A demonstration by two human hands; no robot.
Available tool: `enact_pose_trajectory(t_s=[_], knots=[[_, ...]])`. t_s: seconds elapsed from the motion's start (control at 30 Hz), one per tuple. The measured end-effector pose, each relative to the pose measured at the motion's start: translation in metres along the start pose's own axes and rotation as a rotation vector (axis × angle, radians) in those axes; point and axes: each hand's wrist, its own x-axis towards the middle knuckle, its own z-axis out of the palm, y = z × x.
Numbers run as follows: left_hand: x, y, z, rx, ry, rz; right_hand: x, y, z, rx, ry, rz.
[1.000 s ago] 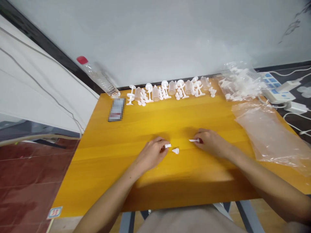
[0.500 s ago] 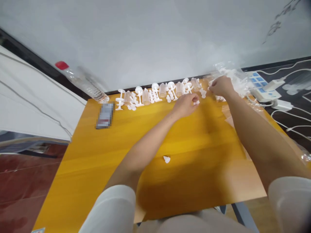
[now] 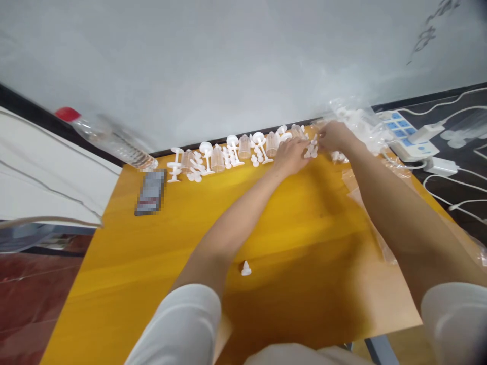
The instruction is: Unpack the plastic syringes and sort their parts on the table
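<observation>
My left hand (image 3: 292,155) reaches to the back of the table, its fingers stretched out against a cluster of small white plastic pieces (image 3: 311,147). Close on its right, my right hand (image 3: 336,135) has its fingers bent together and pointing down; whatever lies between their tips is hidden. Left of my hands runs a row of clear ribbed plastic cups (image 3: 217,159), white round-ended stands (image 3: 233,149) and small white knobbed pieces (image 3: 195,169). One white cone-shaped piece (image 3: 246,268) sits alone near the table's front.
A clear plastic bag (image 3: 355,119) with white parts lies behind my right hand. A power strip (image 3: 409,137) with plugs and cables stands at right. At left are a red-capped bottle (image 3: 110,142) and a blurred flat dark-edged object (image 3: 151,192). The whiteboard (image 3: 228,66) borders the back.
My left hand has moved onto the white cluster; the small white piece seen in its fingers before no longer shows apart from that cluster. My right hand stays beside the bag. The view has shifted slightly.
</observation>
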Motion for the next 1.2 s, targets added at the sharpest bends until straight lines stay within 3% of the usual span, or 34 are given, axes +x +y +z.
enact_pose_trajectory(t_s=[0.07, 0.13, 0.17, 0.23, 0.3, 0.37, 0.47, 0.57, 0.67, 0.83, 0.9, 1.03, 1.1, 1.2], knots=[[-0.029, -0.002, -0.03, -0.147, -0.01, 0.035, -0.039, -0.012, -0.005, 0.059, 0.078, -0.038], [-0.069, -0.007, -0.065, -0.231, 0.001, 0.03, -0.096, -0.039, -0.002, 0.2, 0.164, -0.154], [-0.092, -0.01, -0.081, -0.258, 0.01, -0.002, -0.129, -0.058, 0.002, 0.282, 0.135, -0.275], [-0.139, -0.017, -0.105, -0.285, 0.041, -0.129, -0.193, -0.099, 0.018, 0.327, -0.05, -0.568], [-0.186, -0.024, -0.115, -0.309, 0.034, -0.259, -0.243, -0.137, 0.038, 0.293, -0.224, -0.782], [-0.226, -0.03, -0.113, -0.334, 0.012, -0.344, -0.27, -0.163, 0.057, 0.24, -0.31, -0.887], [-0.268, -0.035, -0.101, -0.386, -0.008, -0.388, -0.279, -0.178, 0.077, 0.187, -0.351, -0.959], [-0.286, -0.032, -0.093, -0.415, 0.022, -0.39, -0.274, -0.173, 0.082, 0.184, -0.347, -0.956], [-0.288, -0.026, -0.093, -0.429, 0.047, -0.38, -0.264, -0.158, 0.08, 0.271, -0.278, -0.858], [-0.286, -0.013, -0.089, -0.464, 0.025, -0.342, -0.234, -0.12, 0.089, 0.362, 0.01, -0.559], [-0.286, -0.008, -0.085, -0.446, -0.014, -0.302, -0.23, -0.11, 0.096, 0.333, 0.062, -0.56], [-0.287, -0.005, -0.08, -0.392, -0.076, -0.223, -0.241, -0.108, 0.098, 0.331, 0.116, -0.669], [-0.288, -0.006, -0.079, -0.388, -0.079, -0.222, -0.246, -0.115, 0.093, 0.308, 0.116, -0.631], [-0.288, -0.008, -0.08, -0.401, -0.076, -0.249, -0.244, -0.126, 0.084, 0.228, -0.031, -0.548]])
